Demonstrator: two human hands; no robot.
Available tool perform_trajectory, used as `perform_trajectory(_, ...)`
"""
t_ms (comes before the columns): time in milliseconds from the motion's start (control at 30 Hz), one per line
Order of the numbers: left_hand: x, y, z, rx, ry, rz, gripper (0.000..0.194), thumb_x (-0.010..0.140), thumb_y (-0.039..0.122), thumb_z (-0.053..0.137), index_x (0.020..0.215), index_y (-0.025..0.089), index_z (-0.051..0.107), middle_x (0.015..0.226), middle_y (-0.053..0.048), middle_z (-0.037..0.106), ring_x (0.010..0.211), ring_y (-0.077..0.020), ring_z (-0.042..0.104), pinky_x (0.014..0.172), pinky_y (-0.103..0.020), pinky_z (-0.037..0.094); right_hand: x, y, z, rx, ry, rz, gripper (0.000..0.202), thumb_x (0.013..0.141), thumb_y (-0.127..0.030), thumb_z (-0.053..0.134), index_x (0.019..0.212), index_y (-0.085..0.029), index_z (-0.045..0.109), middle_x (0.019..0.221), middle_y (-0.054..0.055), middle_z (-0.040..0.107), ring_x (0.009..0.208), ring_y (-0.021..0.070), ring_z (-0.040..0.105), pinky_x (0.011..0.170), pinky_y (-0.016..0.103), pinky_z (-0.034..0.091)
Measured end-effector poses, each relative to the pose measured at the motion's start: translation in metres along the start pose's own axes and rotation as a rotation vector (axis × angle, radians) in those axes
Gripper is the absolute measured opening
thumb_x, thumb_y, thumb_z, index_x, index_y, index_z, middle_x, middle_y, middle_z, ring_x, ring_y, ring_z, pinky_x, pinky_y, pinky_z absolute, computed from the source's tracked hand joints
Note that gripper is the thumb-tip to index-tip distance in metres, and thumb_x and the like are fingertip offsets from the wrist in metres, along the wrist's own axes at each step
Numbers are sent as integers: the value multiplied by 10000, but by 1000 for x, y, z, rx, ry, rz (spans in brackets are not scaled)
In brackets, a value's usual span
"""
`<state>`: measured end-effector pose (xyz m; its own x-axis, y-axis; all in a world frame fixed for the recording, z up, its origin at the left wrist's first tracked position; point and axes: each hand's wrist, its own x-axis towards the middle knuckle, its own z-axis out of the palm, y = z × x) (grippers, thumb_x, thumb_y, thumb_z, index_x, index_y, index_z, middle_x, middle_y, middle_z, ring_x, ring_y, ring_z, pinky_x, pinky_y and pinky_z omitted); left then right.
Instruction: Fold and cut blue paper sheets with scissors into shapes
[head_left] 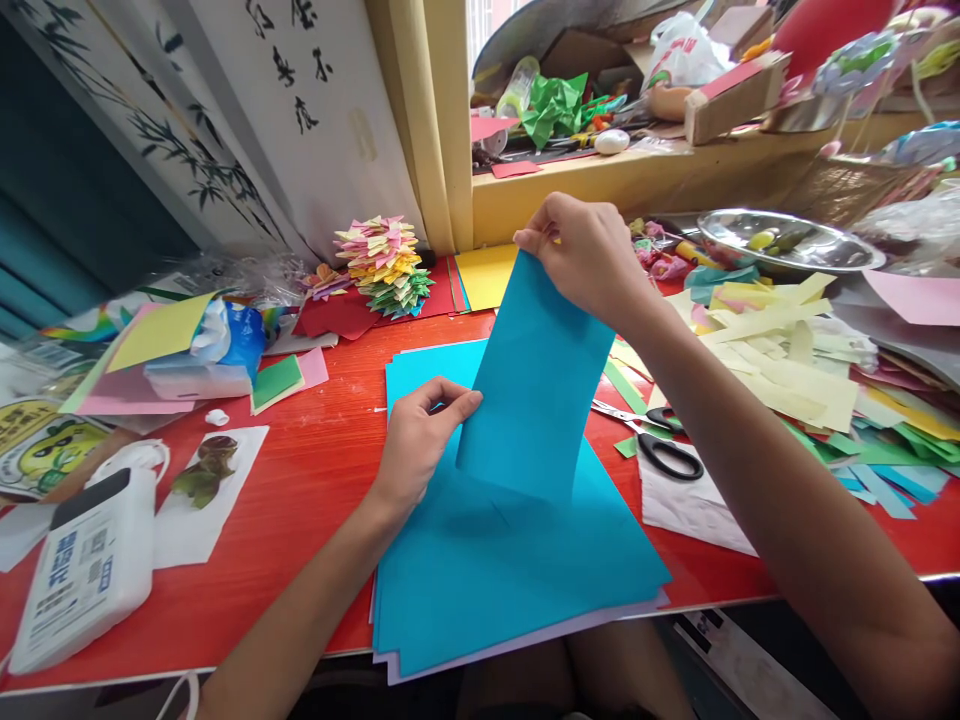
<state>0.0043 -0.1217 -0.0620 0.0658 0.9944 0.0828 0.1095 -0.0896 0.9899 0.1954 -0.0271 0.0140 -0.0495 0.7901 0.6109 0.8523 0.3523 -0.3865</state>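
Pinched blue strip [534, 385] at far top edge with right hand [589, 255], left hand [420, 440] fingers clamped on its left edge, long axis near-far, above blue stack [517, 570]

Bright daylight pours in from the window [495, 25] at the top, washing the pane white. Glare streaks across the glossy red table [300, 480] near its front edge. A soft shadow falls on the blue paper stack [510, 570] under the raised sheet [536, 380]. Edges bow and stretch at the corners; the centre stays sharp.
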Motion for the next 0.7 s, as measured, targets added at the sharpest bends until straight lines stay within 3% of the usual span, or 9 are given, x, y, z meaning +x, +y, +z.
perform_trajectory(200,2,1,-1,42,-12,8,181,728,331,676,682,165,619,663,33,545,652,-93,460,621,-210,375,6,20,-10,-27,68,85,114,837,-313,536,768,-229,567,814,67,647,781,243,562,659,346,364)
perform_trajectory(367,1,2,-2,50,-38,36,184,753,328,655,690,156,631,648,14,599,642,-110,527,659,-236,419,10,44,-17,-74,135,140,119,847,-369,522,801,-284,592,879,58,659,818,237,570,701,359,392)
perform_trajectory(533,1,-1,-1,47,-30,6,199,750,322,659,680,136,643,644,-11,634,605,-109,535,630,-239,440,15,84,-44,-142,382,318,217,856,-306,530,952,-158,656,978,161,662,870,247,592,747,372,395)
perform_trajectory(633,2,-3,0,-15,-62,-31,224,753,350,652,733,127,658,678,-31,658,585,-111,544,598,-243,459,17,82,-71,-60,536,178,252,850,-273,539,924,-68,665,884,152,668,804,197,596,709,309,397)
perform_trajectory(700,4,-2,0,-95,-99,-91,300,769,416,620,801,121,662,700,-49,671,563,-117,553,568,-253,473,14,56,-83,29,593,-21,293,844,-275,544,933,-17,654,853,119,645,793,165,584,703,273,380)
